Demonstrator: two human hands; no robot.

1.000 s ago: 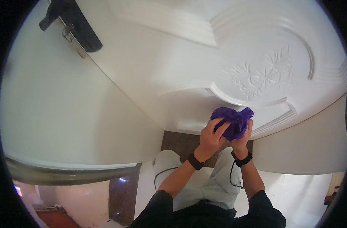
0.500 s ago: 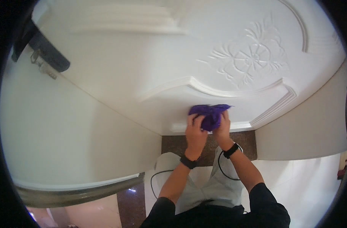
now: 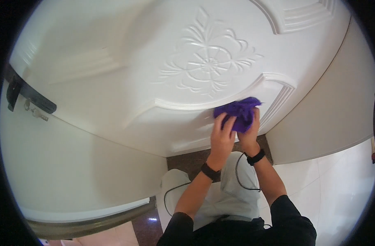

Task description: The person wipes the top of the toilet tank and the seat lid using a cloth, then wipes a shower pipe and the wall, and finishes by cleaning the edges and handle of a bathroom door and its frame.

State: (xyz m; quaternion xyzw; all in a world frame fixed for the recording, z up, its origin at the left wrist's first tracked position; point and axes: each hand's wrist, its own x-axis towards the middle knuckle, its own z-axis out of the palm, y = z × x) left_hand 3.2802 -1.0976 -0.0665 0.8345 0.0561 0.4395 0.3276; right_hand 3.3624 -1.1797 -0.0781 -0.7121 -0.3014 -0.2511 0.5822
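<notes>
Both of my hands are on a crumpled purple cloth (image 3: 239,110) in front of the lower panel of a white door (image 3: 183,123). My left hand (image 3: 222,137) has its fingers curled over the cloth's near left part. Along the cloth's right edge, my right hand (image 3: 250,130) grips it, with some fingers hidden behind the fabric. Above the cloth runs a curved raised moulding, and higher up the door carries a carved floral relief (image 3: 209,63). Each wrist wears a black band.
At the left, a dark door handle (image 3: 33,96) has keys (image 3: 36,111) hanging in its lock. Pale walls flank the door on both sides. A dark stone threshold (image 3: 187,162) lies below, beside my knees, with white floor tiles (image 3: 306,178) at the right. Thin black cables loop near both forearms.
My hands and the purple cloth have shifted right along the lower panel, closer to its right moulding. My view has turned, so the handle and floral relief appear farther left.
</notes>
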